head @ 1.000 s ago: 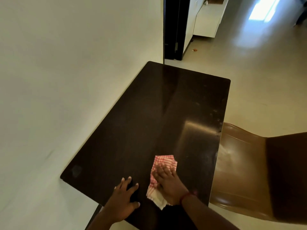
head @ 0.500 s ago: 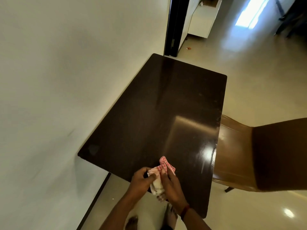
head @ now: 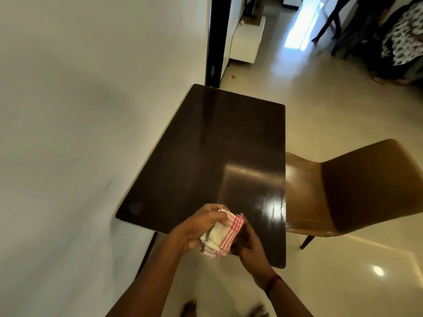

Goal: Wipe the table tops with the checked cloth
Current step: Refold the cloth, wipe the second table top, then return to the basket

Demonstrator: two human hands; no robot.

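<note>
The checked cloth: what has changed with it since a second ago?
The checked cloth was lifted off the table and bunched up; the left hand came off the surface and took hold of it alongside the right hand. Table and chair stayed put.

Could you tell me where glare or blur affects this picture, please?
Head view: glare streaks the table top near the chair; a lamp spot shines on the floor; the far sunlit patch is blown out; the checked cloth, in the left hand and right hand, is fairly sharp; the feet below are blurred.
</note>
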